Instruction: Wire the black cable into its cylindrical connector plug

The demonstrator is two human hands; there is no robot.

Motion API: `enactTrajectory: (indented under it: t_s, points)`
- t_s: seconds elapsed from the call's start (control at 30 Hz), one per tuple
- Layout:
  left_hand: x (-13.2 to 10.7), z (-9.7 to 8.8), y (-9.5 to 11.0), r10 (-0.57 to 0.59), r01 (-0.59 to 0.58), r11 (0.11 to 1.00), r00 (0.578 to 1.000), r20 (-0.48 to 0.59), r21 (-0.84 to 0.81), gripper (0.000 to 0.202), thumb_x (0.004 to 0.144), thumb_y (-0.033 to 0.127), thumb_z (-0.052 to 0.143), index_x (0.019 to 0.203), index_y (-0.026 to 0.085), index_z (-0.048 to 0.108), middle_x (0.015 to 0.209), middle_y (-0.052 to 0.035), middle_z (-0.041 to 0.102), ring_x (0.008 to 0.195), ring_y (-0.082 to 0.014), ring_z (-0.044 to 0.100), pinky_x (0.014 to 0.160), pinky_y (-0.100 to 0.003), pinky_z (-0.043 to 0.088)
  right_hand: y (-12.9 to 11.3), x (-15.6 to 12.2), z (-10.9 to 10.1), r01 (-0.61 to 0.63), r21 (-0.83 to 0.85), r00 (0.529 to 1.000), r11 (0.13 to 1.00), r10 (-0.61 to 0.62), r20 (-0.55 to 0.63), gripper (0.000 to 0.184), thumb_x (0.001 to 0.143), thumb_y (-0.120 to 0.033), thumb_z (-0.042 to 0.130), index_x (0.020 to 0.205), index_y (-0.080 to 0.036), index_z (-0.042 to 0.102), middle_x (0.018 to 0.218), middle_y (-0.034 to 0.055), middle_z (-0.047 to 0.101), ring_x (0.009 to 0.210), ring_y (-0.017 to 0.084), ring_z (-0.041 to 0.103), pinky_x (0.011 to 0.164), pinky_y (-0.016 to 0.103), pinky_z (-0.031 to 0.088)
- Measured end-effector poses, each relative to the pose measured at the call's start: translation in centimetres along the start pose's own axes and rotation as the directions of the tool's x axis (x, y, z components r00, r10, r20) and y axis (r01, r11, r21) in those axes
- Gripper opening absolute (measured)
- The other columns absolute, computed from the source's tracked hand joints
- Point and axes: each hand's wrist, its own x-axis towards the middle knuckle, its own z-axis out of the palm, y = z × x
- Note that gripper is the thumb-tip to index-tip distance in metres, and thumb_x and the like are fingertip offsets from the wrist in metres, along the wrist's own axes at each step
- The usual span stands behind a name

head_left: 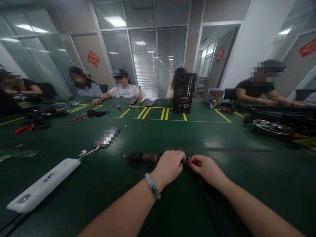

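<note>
My left hand point(170, 166), with a green bangle on its wrist, is closed around a long dark rod-like tool point(142, 157) that lies on the green table point(172, 138) and sticks out to the left. My right hand point(206, 168) meets it from the right, its fingers pinched on a small dark part point(185, 161) at the tool's end. A dark cable or strap runs from there toward me between my forearms.
A white power bank point(41, 186) with a white cable lies at the near left. Circuit boards point(19, 153) and red-handled pliers point(23, 128) sit farther left. A black computer case point(184, 92) stands mid-table, a metal bowl point(271, 127) at right. Several people sit around the far edges.
</note>
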Motion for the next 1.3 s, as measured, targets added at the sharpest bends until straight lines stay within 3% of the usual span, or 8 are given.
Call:
enactTrajectory:
  t_s: [0.67, 0.97, 1.3]
  points:
    - [0.05, 0.46, -0.29, -0.018, 0.018, 1.0, 1.0, 0.002, -0.003, 0.006, 0.085, 0.02, 0.058, 0.091, 0.019, 0.058, 0.097, -0.0032, 0.062, 0.095, -0.0209, 0.057, 0.089, -0.038, 0.042, -0.43, -0.31, -0.03, 0.014, -0.023, 0.998, 1.0, -0.016, -0.062, 0.014, 0.082, -0.027, 0.058, 0.086, -0.021, 0.07, 0.082, 0.0002, 0.071, 0.07, 0.015, 0.063, 0.063, 0.023, 0.044]
    - [-0.03, 0.22, 0.03, -0.064, 0.063, 0.998, 0.998, -0.013, -0.028, 0.018, 0.085, 0.022, 0.059, 0.102, 0.021, 0.054, 0.1, -0.0025, 0.061, 0.095, -0.0207, 0.058, 0.086, -0.037, 0.044, 0.09, -0.22, 0.18, -0.005, 0.023, 0.998, 1.0, 0.007, -0.059, 0.014, 0.083, -0.028, 0.058, 0.088, -0.021, 0.069, 0.082, 0.0, 0.071, 0.071, 0.015, 0.064, 0.062, 0.022, 0.045]
    - [0.07, 0.6, -0.13, -0.045, 0.044, 0.999, 0.998, -0.033, -0.019, 0.015, 0.083, 0.019, 0.06, 0.097, 0.021, 0.056, 0.097, -0.0018, 0.062, 0.093, -0.0202, 0.058, 0.087, -0.036, 0.043, 0.13, -0.15, 0.23, -0.001, 0.027, 0.998, 1.0, 0.003, -0.057, 0.015, 0.083, -0.029, 0.058, 0.087, -0.02, 0.069, 0.079, 0.0007, 0.071, 0.068, 0.015, 0.064, 0.06, 0.022, 0.044]
